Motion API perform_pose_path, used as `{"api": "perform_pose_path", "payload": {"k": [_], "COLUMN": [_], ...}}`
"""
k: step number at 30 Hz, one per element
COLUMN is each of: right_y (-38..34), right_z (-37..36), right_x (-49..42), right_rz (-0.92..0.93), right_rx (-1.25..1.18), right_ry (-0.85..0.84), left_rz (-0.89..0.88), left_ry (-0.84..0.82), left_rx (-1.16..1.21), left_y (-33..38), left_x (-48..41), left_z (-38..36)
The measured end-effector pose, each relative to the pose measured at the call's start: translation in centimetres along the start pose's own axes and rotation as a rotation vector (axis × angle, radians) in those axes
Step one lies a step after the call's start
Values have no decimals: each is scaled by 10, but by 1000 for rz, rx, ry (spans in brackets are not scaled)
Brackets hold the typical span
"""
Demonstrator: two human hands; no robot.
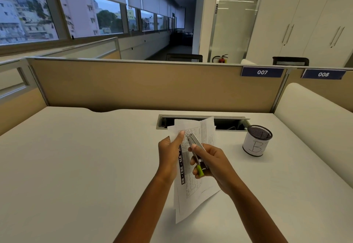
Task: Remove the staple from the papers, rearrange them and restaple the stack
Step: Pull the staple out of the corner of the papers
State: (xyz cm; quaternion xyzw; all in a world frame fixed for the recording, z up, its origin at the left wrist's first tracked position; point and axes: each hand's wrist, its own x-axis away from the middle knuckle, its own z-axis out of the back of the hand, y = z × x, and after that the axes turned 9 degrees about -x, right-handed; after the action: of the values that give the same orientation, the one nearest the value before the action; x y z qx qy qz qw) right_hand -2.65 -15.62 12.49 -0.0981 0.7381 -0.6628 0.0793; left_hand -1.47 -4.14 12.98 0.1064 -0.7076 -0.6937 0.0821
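Note:
A stack of printed papers (191, 189) with a black vertical title strip is held up above the white desk (76, 156), its top sheets fanned apart. My left hand (170, 153) grips the stack's left edge, thumb pressed on the front near the top. My right hand (210, 164) is closed around a small silver stapler (194, 145) with a green tail end. The stapler's nose rests on the upper part of the front sheet, just right of my left thumb. Whether a staple sits there is too small to tell.
A black mesh pen cup (257, 140) wrapped in white paper marked "B" stands at the right. An open cable slot (229, 122) lies in the desk behind the papers. Tan partition walls (152, 86) close the back and sides.

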Motion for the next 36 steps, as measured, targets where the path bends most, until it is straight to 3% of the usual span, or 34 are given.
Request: {"api": "perform_pose_path", "payload": {"k": [11,22,29,36], "right_y": [-1,-2,1,-8], "right_z": [-6,-6,-11,-7], "right_x": [1,2,-1,-1], "right_rz": [87,107,176,120], "right_rx": [25,97,96,8], "right_ry": [149,148,197,134], "left_rz": [-42,-81,-108,-140], "left_ry": [5,39,108,66], "left_rx": [-72,-209,-163,-170], "left_y": [0,0,1,2], "left_x": [7,8,8,7], "left_z": [0,1,0,7]}}
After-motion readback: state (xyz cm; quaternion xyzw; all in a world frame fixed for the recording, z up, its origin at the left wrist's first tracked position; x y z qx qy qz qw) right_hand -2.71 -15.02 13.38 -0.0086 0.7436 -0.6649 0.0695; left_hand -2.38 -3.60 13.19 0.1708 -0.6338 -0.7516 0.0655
